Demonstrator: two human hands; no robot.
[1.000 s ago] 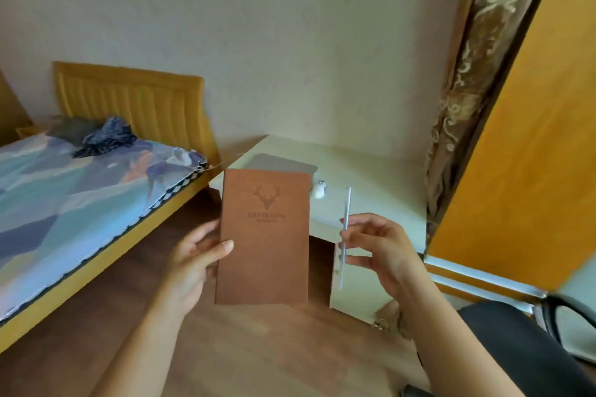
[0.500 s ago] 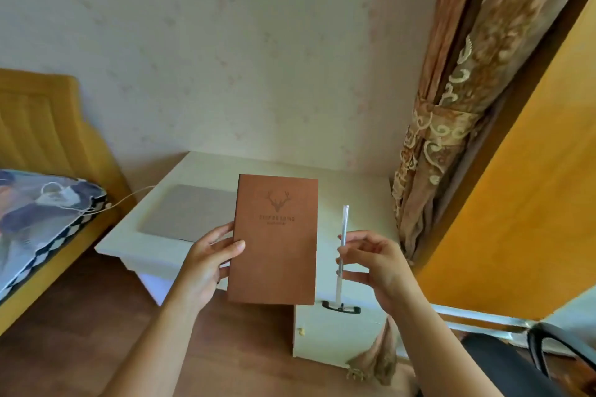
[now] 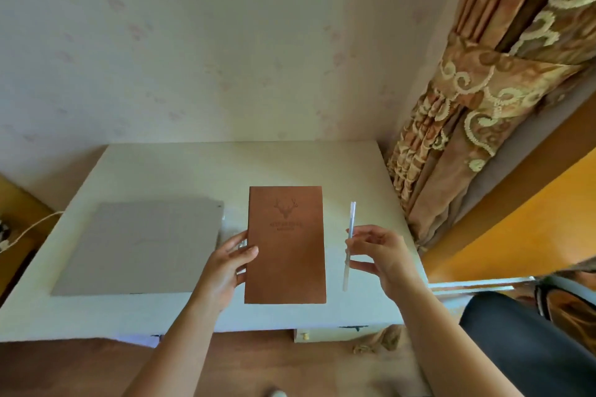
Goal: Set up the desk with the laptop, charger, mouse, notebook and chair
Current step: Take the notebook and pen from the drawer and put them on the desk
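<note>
A brown notebook [image 3: 286, 245] with a stag's head embossed on its cover is held flat over the white desk [image 3: 161, 167], gripped at its left edge by my left hand [image 3: 227, 267]. My right hand [image 3: 379, 255] pinches a thin white pen [image 3: 349, 245] upright just to the right of the notebook. A closed grey laptop [image 3: 142, 248] lies on the left half of the desk. A white charger cable [image 3: 29, 229] runs off the desk's left edge. The black seat of a chair [image 3: 529, 338] shows at the lower right. No mouse is visible; the notebook may hide it.
A patterned brown curtain [image 3: 477, 113] hangs at the desk's right end, beside an orange door panel [image 3: 532, 229]. The wall stands right behind the desk. A drawer front with a small knob [image 3: 304, 336] sits under the desk edge. Wooden floor lies below.
The view has closed in on the desk and turned right, so the bed has left the frame. Both hands now hold the notebook and pen over the desktop, not short of it.
</note>
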